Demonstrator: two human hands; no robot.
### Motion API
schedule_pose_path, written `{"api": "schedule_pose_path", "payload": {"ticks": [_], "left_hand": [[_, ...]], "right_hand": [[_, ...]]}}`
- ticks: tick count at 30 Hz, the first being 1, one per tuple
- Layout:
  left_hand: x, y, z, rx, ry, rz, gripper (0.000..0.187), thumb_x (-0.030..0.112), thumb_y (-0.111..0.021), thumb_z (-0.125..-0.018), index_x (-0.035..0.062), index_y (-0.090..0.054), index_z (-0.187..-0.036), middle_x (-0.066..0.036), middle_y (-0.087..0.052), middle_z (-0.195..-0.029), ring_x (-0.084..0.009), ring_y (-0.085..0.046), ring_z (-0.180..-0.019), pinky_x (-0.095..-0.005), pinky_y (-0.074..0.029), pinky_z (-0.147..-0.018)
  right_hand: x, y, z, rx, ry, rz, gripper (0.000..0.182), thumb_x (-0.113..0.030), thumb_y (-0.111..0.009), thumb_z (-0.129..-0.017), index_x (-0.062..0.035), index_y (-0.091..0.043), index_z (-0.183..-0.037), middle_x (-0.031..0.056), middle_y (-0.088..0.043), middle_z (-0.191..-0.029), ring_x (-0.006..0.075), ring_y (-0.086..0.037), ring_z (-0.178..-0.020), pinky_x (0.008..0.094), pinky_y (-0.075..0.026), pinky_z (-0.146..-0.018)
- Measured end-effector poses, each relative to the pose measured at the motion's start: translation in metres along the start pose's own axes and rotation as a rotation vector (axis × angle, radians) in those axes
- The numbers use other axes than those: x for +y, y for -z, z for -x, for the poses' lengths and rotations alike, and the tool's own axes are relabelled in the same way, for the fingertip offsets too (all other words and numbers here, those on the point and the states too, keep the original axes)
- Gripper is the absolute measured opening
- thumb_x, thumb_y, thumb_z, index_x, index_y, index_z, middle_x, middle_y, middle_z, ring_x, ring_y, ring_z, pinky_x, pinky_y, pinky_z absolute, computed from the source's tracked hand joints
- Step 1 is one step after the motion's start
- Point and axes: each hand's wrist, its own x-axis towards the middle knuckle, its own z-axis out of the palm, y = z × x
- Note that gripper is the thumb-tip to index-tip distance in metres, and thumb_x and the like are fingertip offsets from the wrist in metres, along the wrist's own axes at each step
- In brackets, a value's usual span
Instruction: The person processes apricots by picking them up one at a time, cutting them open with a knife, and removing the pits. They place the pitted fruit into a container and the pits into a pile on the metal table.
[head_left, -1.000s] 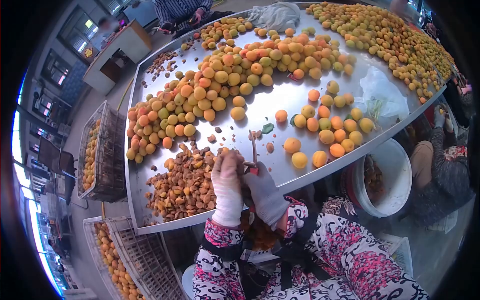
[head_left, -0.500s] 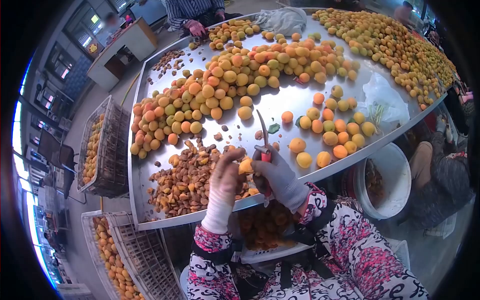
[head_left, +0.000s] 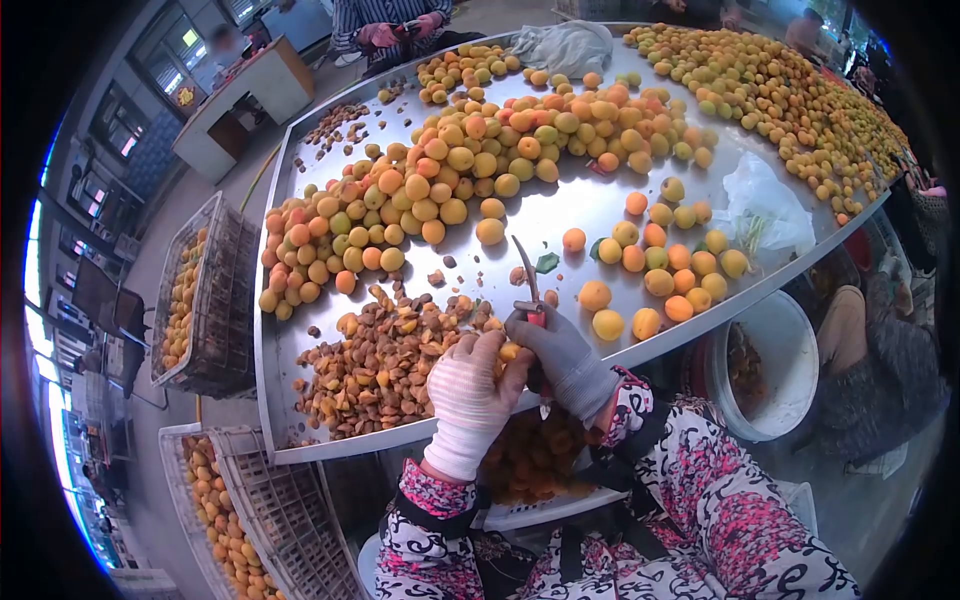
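My left hand (head_left: 472, 392), in a pale glove with stained fingertips, pinches a piece of apricot (head_left: 509, 352) close to my other hand. In my grey-gloved right hand (head_left: 562, 358) is a red-handled knife (head_left: 527, 268), its curved blade pointing up and away over the metal table (head_left: 500, 270). Both hands are at the table's near edge, nearly touching. A heap of brown pits and apricot pieces (head_left: 380, 365) lies left of my hands. Loose whole apricots (head_left: 657, 282) are to the right, and a long pile of them (head_left: 440, 170) stretches behind.
Crates of apricots (head_left: 205, 300) stand at the left. A white bucket (head_left: 790, 370) is at the right, and a tray of apricot pieces (head_left: 530, 465) sits below the table edge. A plastic bag (head_left: 765, 205) lies on the table. Across it is a person's gloved hand (head_left: 378, 36).
My left hand has turned and closed in against my right hand, its fingers now round the apricot piece. The co-worker's hands across the table have drawn back together.
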Motion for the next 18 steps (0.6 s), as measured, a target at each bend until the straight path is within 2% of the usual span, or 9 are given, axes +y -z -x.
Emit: {"api": "schedule_pose_path", "payload": {"ticks": [3, 5, 6, 8, 9, 11, 13, 16, 18], "left_hand": [[-0.001, -0.003, 0.0, -0.053, -0.03, 0.037, 0.023, 0.019, -0.066, -0.075, 0.0047, -0.058, -0.091, -0.014, -0.057, -0.072, -0.0324, -0.057, -0.063, -0.0387, -0.045, -0.053], [0.0, -0.01, 0.006, -0.033, 0.139, 0.268, 0.016, 0.013, -0.059, -0.083, 0.0014, -0.056, -0.093, -0.01, -0.059, -0.073, -0.0195, -0.057, -0.063, -0.0282, -0.044, -0.056], [0.004, -0.013, 0.007, -0.032, 0.137, 0.266, 0.016, 0.013, -0.059, -0.083, 0.0014, -0.056, -0.093, -0.01, -0.059, -0.073, -0.0195, -0.057, -0.063, -0.0282, -0.044, -0.056], [0.014, -0.021, 0.007, 0.056, 0.535, 0.81, 0.015, 0.017, -0.058, -0.085, 0.0023, -0.056, -0.087, -0.001, -0.053, -0.063, -0.0093, -0.047, -0.053, -0.0255, -0.039, -0.047], [0.016, -0.024, 0.009, 0.054, 0.539, 0.808, 0.015, 0.017, -0.058, -0.085, 0.0023, -0.056, -0.087, -0.001, -0.053, -0.063, -0.0093, -0.047, -0.053, -0.0255, -0.039, -0.047], [0.016, -0.031, 0.007, 0.099, 0.766, 1.081, 0.015, 0.018, -0.054, -0.088, 0.0024, -0.055, -0.088, 0.004, -0.05, -0.066, -0.0019, -0.041, -0.057, -0.0203, -0.037, -0.048], [0.018, -0.029, 0.005, 0.055, 0.888, 1.1, 0.016, 0.02, -0.054, -0.088, 0.0036, -0.054, -0.089, 0.004, -0.051, -0.07, -0.0027, -0.043, -0.059, -0.0188, -0.037, -0.051], [0.014, -0.042, 0.004, 0.224, 0.989, 1.351, 0.023, 0.026, -0.054, -0.088, 0.0038, -0.055, -0.094, 0.0, -0.054, -0.081, -0.0054, -0.049, -0.072, -0.0183, -0.042, -0.063], [0.007, -0.038, 0.003, 0.133, 0.993, 1.443, 0.024, 0.027, -0.054, -0.088, 0.0039, -0.055, -0.097, -0.001, -0.055, -0.082, -0.0068, -0.051, -0.074, -0.0193, -0.043, -0.065]], "right_hand": [[0.002, 0.004, -0.003, -0.049, 0.088, 0.03, 0.013, -0.022, -0.054, -0.085, -0.0091, -0.052, -0.082, -0.0038, -0.045, -0.06, 0.0043, -0.042, -0.046, 0.0178, -0.032, -0.04], [0.011, 0.007, -0.007, -0.058, 0.154, 0.068, 0.012, -0.02, -0.055, -0.084, -0.0083, -0.052, -0.082, -0.0031, -0.047, -0.063, 0.0041, -0.044, -0.049, 0.0176, -0.034, -0.043], [0.016, 0.005, -0.01, 0.007, 0.269, 0.102, 0.011, -0.018, -0.055, -0.084, -0.0073, -0.051, -0.083, -0.0022, -0.049, -0.067, 0.0046, -0.045, -0.054, 0.018, -0.037, -0.048], [0.024, 0.004, -0.014, 0.069, 0.381, 0.133, 0.01, -0.015, -0.056, -0.083, -0.0062, -0.051, -0.084, -0.0012, -0.051, -0.071, 0.0051, -0.047, -0.058, 0.0184, -0.039, -0.052], [0.026, 0.002, -0.013, 0.121, 0.39, 0.135, 0.01, -0.013, -0.057, -0.083, -0.0054, -0.051, -0.086, -0.0002, -0.052, -0.073, 0.0061, -0.048, -0.062, 0.0201, -0.041, -0.056], [0.027, 0.001, -0.013, 0.175, 0.4, 0.136, 0.011, -0.012, -0.057, -0.082, -0.0045, -0.051, -0.088, 0.0008, -0.052, -0.076, 0.0072, -0.049, -0.065, 0.0218, -0.043, -0.06], [0.026, 0.001, -0.008, 0.257, 0.585, 0.386, 0.014, -0.011, -0.057, -0.083, -0.0048, -0.051, -0.094, 0.0029, -0.054, -0.076, 0.0095, -0.051, -0.067, 0.0249, -0.045, -0.062], [0.026, -0.008, 0.007, 0.288, 0.638, 0.657, 0.018, -0.013, -0.058, -0.083, -0.0052, -0.051, -0.098, 0.0052, -0.054, -0.074, 0.0124, -0.055, -0.067, 0.0272, -0.046, -0.063], [0.024, -0.007, 0.008, 0.254, 0.654, 0.679, 0.019, -0.013, -0.057, -0.083, -0.0052, -0.05, -0.099, 0.0055, -0.055, -0.073, 0.0144, -0.057, -0.068, 0.0281, -0.046, -0.063]]}}
